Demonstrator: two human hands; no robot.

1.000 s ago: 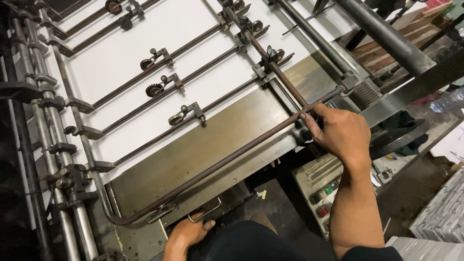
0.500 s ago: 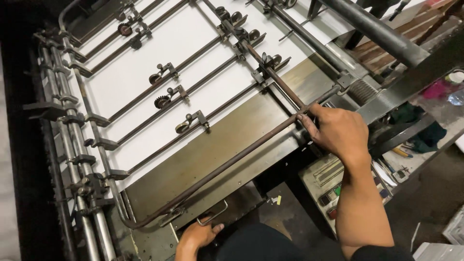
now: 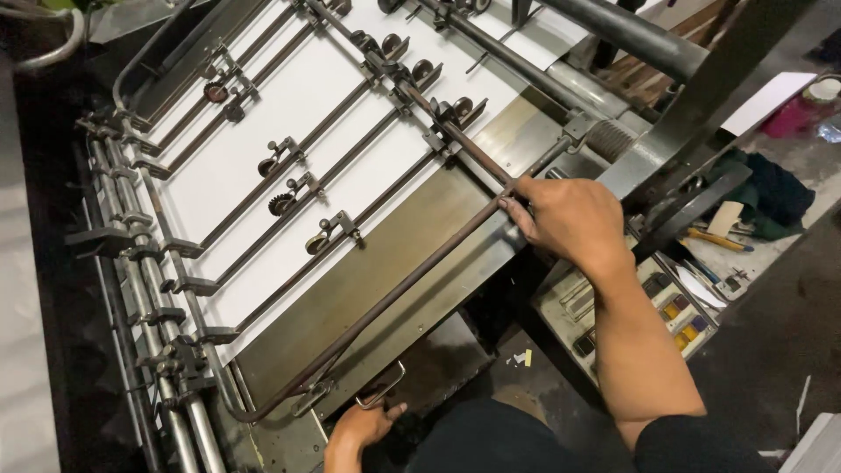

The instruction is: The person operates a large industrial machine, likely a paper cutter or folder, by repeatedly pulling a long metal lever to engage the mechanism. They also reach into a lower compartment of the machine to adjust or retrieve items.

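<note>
Rod (image 3: 394, 293) shifted rightward, diagonal, in right hand (image 3: 569, 219) grip.

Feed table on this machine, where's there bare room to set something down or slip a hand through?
The freest patch is the bare metal plate between the white sheet and the long rod that the right hand grips. The sheet is crossed by thin bars with small rollers. The left rail is crowded with clamps. The left hand is at a wire handle.
</note>
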